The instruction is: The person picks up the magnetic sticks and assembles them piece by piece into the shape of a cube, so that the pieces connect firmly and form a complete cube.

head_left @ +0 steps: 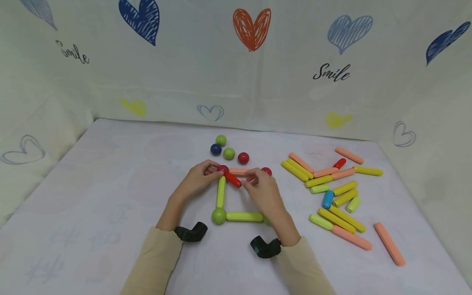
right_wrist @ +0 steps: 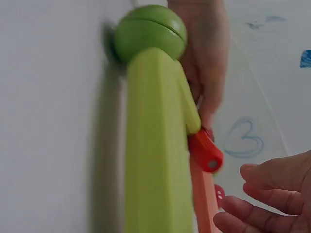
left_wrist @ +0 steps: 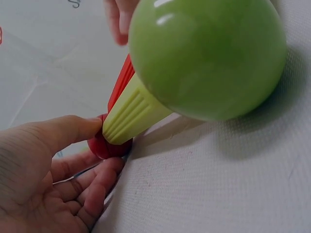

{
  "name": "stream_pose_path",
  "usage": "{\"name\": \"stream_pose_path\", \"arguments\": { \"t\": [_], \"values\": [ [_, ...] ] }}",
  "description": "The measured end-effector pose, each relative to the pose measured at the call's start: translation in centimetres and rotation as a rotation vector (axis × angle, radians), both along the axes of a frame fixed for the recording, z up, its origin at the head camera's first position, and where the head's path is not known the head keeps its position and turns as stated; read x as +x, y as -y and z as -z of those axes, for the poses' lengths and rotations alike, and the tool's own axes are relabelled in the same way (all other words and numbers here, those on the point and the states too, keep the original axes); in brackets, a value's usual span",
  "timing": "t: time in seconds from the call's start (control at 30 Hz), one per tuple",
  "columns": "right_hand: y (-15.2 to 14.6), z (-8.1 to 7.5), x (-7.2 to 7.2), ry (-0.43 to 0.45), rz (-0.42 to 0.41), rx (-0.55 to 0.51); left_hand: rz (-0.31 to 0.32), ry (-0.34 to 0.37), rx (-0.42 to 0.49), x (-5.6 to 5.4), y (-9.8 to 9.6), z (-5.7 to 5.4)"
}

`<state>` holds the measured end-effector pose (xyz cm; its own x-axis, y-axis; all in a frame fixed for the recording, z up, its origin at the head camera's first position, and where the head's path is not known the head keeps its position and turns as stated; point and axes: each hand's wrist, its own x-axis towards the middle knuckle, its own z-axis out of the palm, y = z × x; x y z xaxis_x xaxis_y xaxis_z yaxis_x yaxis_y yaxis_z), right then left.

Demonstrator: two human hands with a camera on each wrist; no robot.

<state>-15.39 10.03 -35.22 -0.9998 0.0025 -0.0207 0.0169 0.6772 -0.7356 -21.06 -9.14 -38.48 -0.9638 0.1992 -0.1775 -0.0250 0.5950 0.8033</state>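
My left hand [head_left: 195,179] pinches a red ball [head_left: 223,169] between thumb and fingers at a corner of a frame of magnetic rods and balls. A short red rod [head_left: 233,179] sticks out of that ball, its metal-dotted end showing in the right wrist view. Close to this free end, my right hand [head_left: 263,191] has its fingers parted around nothing; a gap shows in the right wrist view. Light green rods [head_left: 220,192] and a green ball [left_wrist: 209,58] form the near side. An orange rod [head_left: 239,172] leads toward another red ball [head_left: 266,171], partly behind my right hand.
Beyond the frame lie loose balls: a dark blue one [head_left: 216,149], a red one [head_left: 243,158] and two green ones [head_left: 229,153]. Several yellow, orange, green, red and blue rods [head_left: 344,188] are scattered at the right. A curtain printed with hearts [head_left: 252,30] hangs behind the table.
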Motion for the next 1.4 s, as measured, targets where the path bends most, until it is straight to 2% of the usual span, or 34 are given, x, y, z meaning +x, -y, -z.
{"name": "stream_pose_path", "arguments": {
  "t": [0.1, 0.33, 0.53, 0.73, 0.83, 1.07, 1.23, 1.4],
  "values": [
    [-2.3, -0.7, -0.4, -0.007, 0.051, -0.012, -0.003, 0.002, 0.001, 0.1, -0.1, -0.1],
    [-8.4, -0.7, -1.4, 0.016, 0.196, 0.082, -0.001, 0.006, -0.001, 0.3, -0.1, -0.5],
    [-11.4, 0.0, -1.3, 0.051, 0.203, 0.090, -0.002, 0.009, -0.011, 0.3, 0.0, -0.3],
    [-12.0, 0.4, -1.4, 0.097, 0.184, 0.112, -0.007, 0.010, -0.003, 0.3, -0.1, -0.4],
    [-11.8, 0.5, -1.4, 0.114, 0.157, 0.163, -0.007, 0.007, 0.000, 0.3, -0.1, -0.4],
    [-11.2, 1.0, -1.4, 0.082, 0.165, 0.294, -0.012, 0.016, -0.003, 0.2, -0.1, -0.3],
    [-11.5, 0.7, -1.4, 0.069, 0.168, 0.263, -0.010, 0.013, -0.005, 0.1, -0.1, -0.2],
    [-11.3, -0.6, -1.3, 0.127, 0.097, 0.211, -0.003, 0.011, -0.001, 0.0, -0.2, -0.1]
  ]
}}
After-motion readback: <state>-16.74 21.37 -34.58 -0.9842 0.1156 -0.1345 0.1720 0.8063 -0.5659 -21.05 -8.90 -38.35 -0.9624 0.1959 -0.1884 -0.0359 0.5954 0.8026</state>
